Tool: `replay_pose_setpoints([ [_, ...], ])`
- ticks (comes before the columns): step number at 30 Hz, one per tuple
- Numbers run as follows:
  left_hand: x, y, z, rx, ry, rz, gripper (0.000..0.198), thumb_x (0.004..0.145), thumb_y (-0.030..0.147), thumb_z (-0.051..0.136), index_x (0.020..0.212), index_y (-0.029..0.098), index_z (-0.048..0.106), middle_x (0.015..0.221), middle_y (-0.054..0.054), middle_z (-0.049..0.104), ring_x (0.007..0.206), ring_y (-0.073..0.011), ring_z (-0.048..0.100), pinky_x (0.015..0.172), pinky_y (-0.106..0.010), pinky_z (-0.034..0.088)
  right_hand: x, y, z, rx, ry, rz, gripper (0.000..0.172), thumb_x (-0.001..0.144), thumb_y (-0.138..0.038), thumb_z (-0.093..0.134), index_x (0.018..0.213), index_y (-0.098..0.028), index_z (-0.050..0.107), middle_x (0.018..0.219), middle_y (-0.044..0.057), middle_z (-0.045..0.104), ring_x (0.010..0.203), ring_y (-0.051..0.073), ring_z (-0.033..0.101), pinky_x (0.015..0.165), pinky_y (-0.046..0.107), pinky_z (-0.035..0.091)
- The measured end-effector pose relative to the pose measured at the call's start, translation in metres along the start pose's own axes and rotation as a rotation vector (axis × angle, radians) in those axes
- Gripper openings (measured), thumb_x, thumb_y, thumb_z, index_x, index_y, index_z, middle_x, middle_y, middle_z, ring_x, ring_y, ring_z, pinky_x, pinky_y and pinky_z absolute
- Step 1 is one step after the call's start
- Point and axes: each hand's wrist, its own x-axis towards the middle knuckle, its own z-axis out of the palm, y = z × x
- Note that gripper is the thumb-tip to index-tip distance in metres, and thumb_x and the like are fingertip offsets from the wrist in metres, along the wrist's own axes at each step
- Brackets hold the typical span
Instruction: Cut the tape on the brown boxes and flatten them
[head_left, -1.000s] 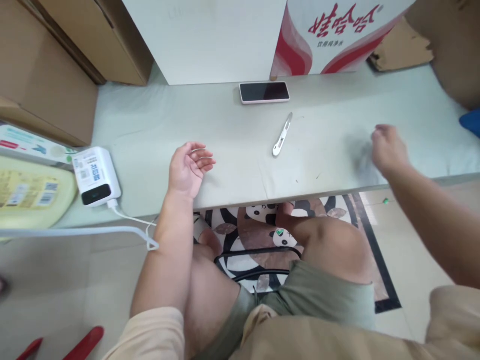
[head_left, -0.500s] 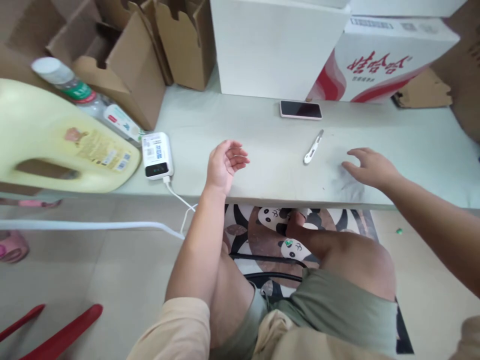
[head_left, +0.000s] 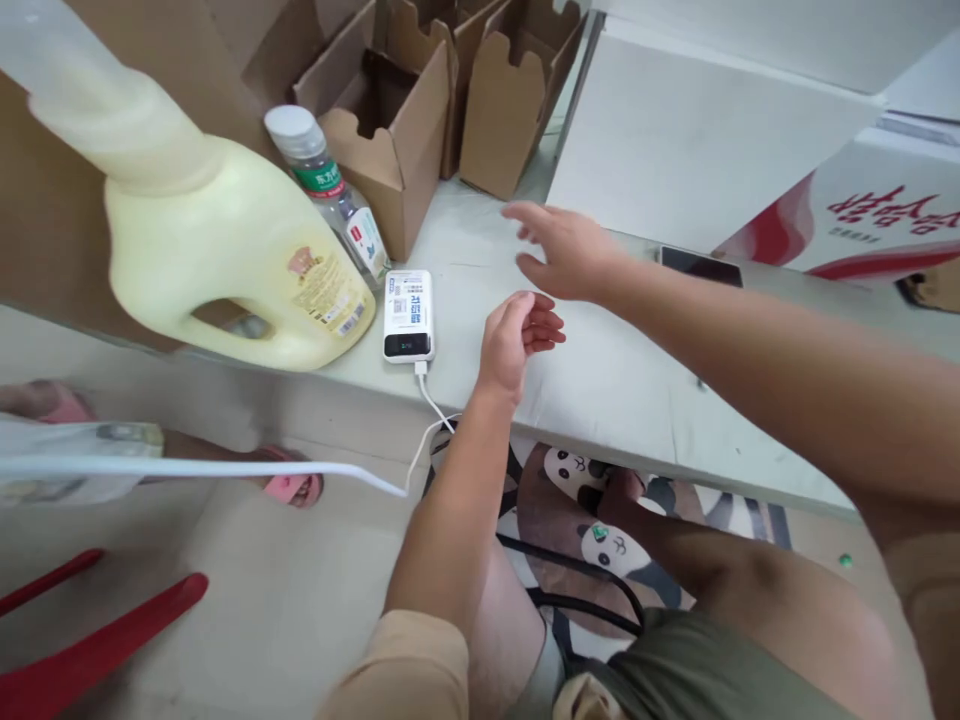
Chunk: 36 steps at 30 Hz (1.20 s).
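Observation:
My left hand (head_left: 517,338) rests on its side near the front edge of the pale table (head_left: 600,380), fingers loosely curled, holding nothing. My right hand (head_left: 566,248) reaches across above it toward the left, fingers spread, empty. It hovers a short way from the small open cardboard boxes (head_left: 420,110). A white power bank (head_left: 408,315) with a cable lies just left of my left hand. My right forearm hides most of the phone (head_left: 697,267).
A large pale yellow jug (head_left: 225,250) lies on its side at the left, a clear water bottle (head_left: 330,195) beside it. White and red-printed cartons (head_left: 750,150) stand at the back right. A panda mat (head_left: 592,500) lies under the table; someone's pink slipper (head_left: 289,485) shows at the left.
My right hand has swung from the table's right side across to the left, past my left hand. The view has turned left; the white tool is out of sight. My left hand stayed put.

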Motion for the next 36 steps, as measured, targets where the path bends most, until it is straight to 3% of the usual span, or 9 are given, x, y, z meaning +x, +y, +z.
replay_pose_setpoints([
  [4, 0.007, -0.003, -0.003, -0.036, -0.009, 0.028, 0.031, 0.088, 0.049, 0.053, 0.078, 0.021, 0.06, 0.071, 0.0, 0.066, 0.061, -0.0107, 0.064, 0.064, -0.025, 0.048, 0.055, -0.069, -0.015, 0.001, -0.047, -0.176, 0.071, 0.094, -0.02, 0.044, 0.162, -0.029, 0.027, 0.138, 0.012, 0.061, 0.122, 0.031, 0.064, 0.095, 0.05, 0.059],
  [7, 0.008, -0.005, -0.004, -0.03, -0.015, 0.033, 0.031, 0.088, 0.048, 0.052, 0.076, 0.021, 0.058, 0.073, -0.001, 0.067, 0.062, -0.0111, 0.064, 0.064, -0.025, 0.048, 0.072, -0.092, -0.013, -0.004, -0.098, -0.144, 0.079, 0.092, -0.021, 0.049, 0.165, -0.02, 0.018, 0.155, 0.02, 0.046, 0.126, 0.037, 0.063, 0.099, 0.057, 0.055],
  [11, 0.005, -0.005, -0.003, 0.001, 0.004, 0.049, 0.03, 0.089, 0.046, 0.051, 0.075, 0.021, 0.058, 0.071, 0.0, 0.065, 0.061, -0.0111, 0.064, 0.063, -0.025, 0.048, 0.065, -0.087, -0.007, 0.021, -0.038, -0.05, 0.083, 0.093, -0.025, 0.053, 0.159, 0.006, 0.014, 0.165, 0.028, 0.031, 0.136, 0.043, 0.054, 0.11, 0.064, 0.046],
  [15, 0.003, -0.003, 0.0, 0.022, 0.124, 0.072, 0.029, 0.09, 0.042, 0.051, 0.072, 0.021, 0.059, 0.063, 0.001, 0.061, 0.056, -0.0099, 0.06, 0.059, -0.024, 0.046, 0.043, -0.059, -0.01, 0.032, 0.034, 0.03, 0.082, 0.094, -0.025, 0.05, 0.158, 0.009, 0.013, 0.163, 0.028, 0.034, 0.14, 0.044, 0.05, 0.113, 0.065, 0.043],
  [18, 0.003, -0.004, 0.006, -0.004, 0.185, 0.06, 0.028, 0.091, 0.038, 0.051, 0.07, 0.021, 0.058, 0.058, 0.002, 0.058, 0.051, -0.0096, 0.057, 0.055, -0.024, 0.042, 0.03, -0.038, -0.012, 0.031, 0.033, 0.099, 0.078, 0.093, -0.024, 0.05, 0.158, 0.006, 0.019, 0.163, 0.028, 0.035, 0.139, 0.044, 0.051, 0.111, 0.066, 0.046],
  [21, 0.002, -0.006, 0.013, -0.024, 0.182, 0.07, 0.029, 0.092, 0.037, 0.051, 0.069, 0.021, 0.058, 0.057, 0.002, 0.057, 0.05, -0.0092, 0.055, 0.054, -0.023, 0.042, 0.026, -0.032, -0.011, 0.019, 0.007, 0.127, 0.078, 0.091, -0.026, 0.055, 0.161, -0.016, 0.022, 0.163, 0.018, 0.04, 0.136, 0.037, 0.054, 0.108, 0.06, 0.051],
  [23, 0.002, -0.008, 0.016, -0.021, 0.172, 0.083, 0.031, 0.093, 0.038, 0.05, 0.067, 0.021, 0.058, 0.057, 0.002, 0.057, 0.05, -0.0089, 0.055, 0.055, -0.023, 0.042, 0.027, -0.036, -0.011, 0.019, -0.018, 0.097, 0.078, 0.091, -0.03, 0.056, 0.161, -0.025, 0.021, 0.159, 0.014, 0.044, 0.135, 0.034, 0.056, 0.106, 0.057, 0.055],
  [29, 0.004, -0.008, 0.013, -0.005, 0.16, 0.117, 0.039, 0.095, 0.045, 0.051, 0.064, 0.021, 0.054, 0.058, 0.002, 0.056, 0.051, -0.009, 0.055, 0.056, -0.024, 0.043, 0.048, -0.068, -0.013, 0.051, -0.075, -0.033, 0.078, 0.095, -0.033, 0.052, 0.164, -0.023, 0.017, 0.155, 0.017, 0.045, 0.127, 0.033, 0.061, 0.104, 0.058, 0.055],
  [36, 0.01, -0.002, -0.001, 0.006, 0.172, 0.096, 0.043, 0.097, 0.049, 0.05, 0.066, 0.02, 0.054, 0.06, 0.002, 0.059, 0.053, -0.0082, 0.056, 0.057, -0.023, 0.044, 0.086, -0.085, -0.003, 0.112, -0.061, 0.029, 0.076, 0.094, -0.026, 0.057, 0.16, -0.003, 0.027, 0.151, 0.027, 0.048, 0.135, 0.042, 0.055, 0.112, 0.063, 0.044],
])
